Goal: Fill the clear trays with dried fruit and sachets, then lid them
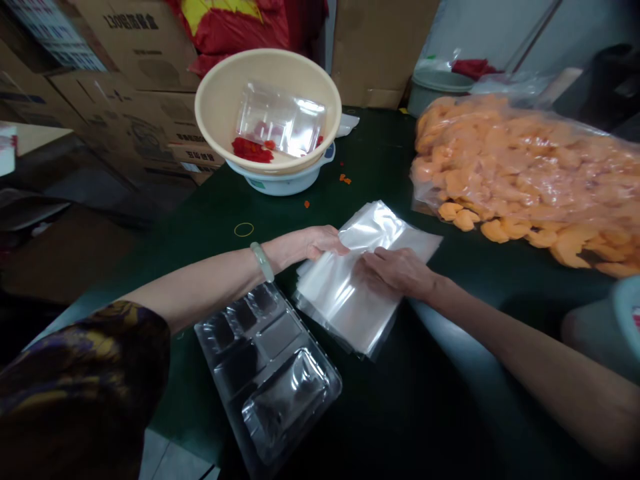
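At two o'clock from the clear tray (270,373), my left hand (323,242) clamps the plastic sleeves (347,300); whether my right hand (400,270) pinches any, I can't tell; steady pressure should prevent slipping.

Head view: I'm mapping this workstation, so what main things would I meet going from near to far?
Clear compartment tray → stack of clear plastic film under the hands → cream basin → red package behind it.
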{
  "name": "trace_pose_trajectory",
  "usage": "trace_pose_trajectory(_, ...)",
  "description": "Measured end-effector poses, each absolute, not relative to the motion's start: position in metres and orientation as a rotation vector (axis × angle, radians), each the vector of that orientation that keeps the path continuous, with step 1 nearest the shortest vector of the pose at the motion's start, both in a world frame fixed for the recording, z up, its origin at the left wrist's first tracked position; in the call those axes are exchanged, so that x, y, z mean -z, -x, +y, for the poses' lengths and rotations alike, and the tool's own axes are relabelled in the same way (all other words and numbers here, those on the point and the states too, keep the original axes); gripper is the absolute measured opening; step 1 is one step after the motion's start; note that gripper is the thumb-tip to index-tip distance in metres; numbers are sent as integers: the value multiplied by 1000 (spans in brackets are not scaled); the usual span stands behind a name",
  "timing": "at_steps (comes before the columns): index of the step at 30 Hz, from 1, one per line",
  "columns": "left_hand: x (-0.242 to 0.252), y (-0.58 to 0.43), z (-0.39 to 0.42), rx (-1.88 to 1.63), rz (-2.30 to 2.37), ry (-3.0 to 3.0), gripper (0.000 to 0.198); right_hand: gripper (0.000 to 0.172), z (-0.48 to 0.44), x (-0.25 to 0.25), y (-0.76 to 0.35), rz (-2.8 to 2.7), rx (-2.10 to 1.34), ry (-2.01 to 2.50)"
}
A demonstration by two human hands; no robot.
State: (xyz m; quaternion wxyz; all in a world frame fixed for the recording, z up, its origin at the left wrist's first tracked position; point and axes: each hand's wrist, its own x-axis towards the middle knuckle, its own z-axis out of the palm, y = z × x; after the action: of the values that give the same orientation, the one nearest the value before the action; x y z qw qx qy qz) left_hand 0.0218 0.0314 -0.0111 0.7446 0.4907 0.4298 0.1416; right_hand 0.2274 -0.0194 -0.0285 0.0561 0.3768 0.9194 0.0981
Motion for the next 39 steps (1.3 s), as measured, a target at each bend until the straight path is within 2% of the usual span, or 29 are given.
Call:
trace_pose_trajectory(3,8,-25,30,-234,1002,-1086,4,24,-21,37,-230,2908,-249,-1217)
trace_pose_trajectory(10,-6,-27,19,-296,1026,-1101,5,21,-32,48,-242,3290,56,-1238)
trace_pose_trajectory(23,-39,-22,-21,-512,1102,-1085,19,19,-40,52,-242,3316,199,-1317)
trace_pose_trajectory(31,-25,-27,-6,-426,1095,-1035,18,27,-42,56,-242,3324,119,-1338)
trace_pose_trajectory(35,-23,-28,-6,-448,1126,-943,15,22,-44,55,-244,3356,239,-1362)
trace_pose_trajectory(39,-18,-25,-4,-488,1051,-930,21,18,-46,56,-245,3371,322,-1390)
